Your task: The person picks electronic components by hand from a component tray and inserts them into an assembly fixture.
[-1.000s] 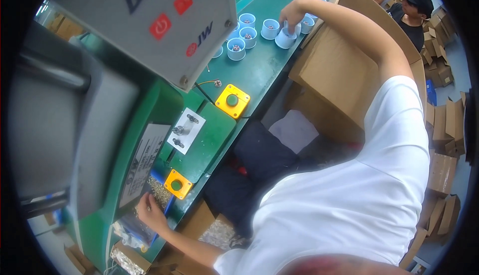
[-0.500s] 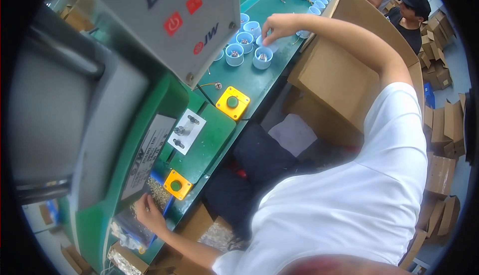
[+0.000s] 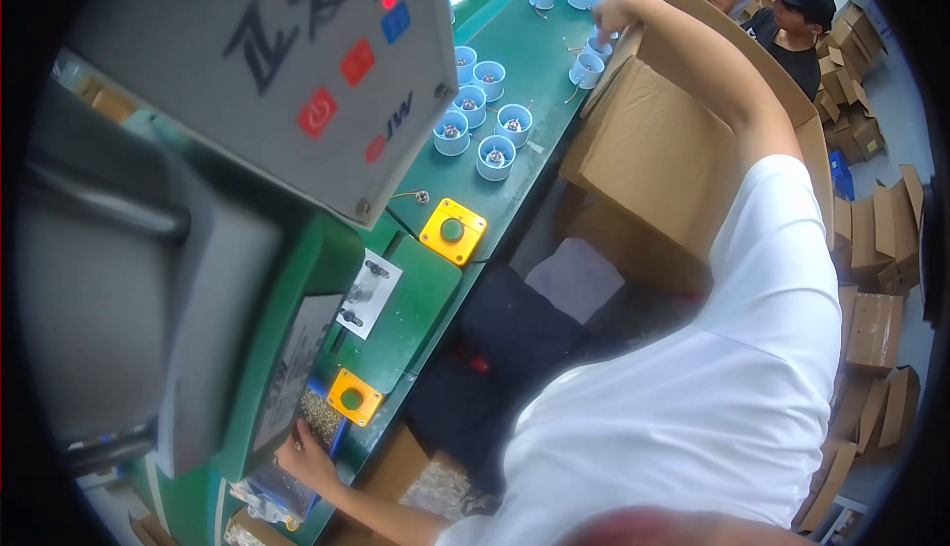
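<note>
My left hand (image 3: 306,459) is at a blue bin (image 3: 342,435) of small brass-coloured parts (image 3: 319,412). Its fingers are curled together, and what they may pinch is too small to make out. Far up the green bench, my right hand (image 3: 616,13) has its fingers closed down on a light-blue cup (image 3: 598,45), partly covered by the hand. Another light-blue cup (image 3: 586,72) stands just in front of it. Nearer me, several light-blue cups with small metal parts and wires inside stand grouped, the closest cup (image 3: 496,158) near the bench edge.
A machine with a grey control panel (image 3: 297,81) rises at the left. Two yellow button boxes (image 3: 453,232) flank a metal fixture plate (image 3: 369,294) on the bench. A large open carton (image 3: 663,140) stands under my right arm. Two people sit beyond it.
My right hand has moved up and away from the near cups to one farther along the bench. Two near cups now stand uncovered. My left hand stays at the bin, its fingers more curled.
</note>
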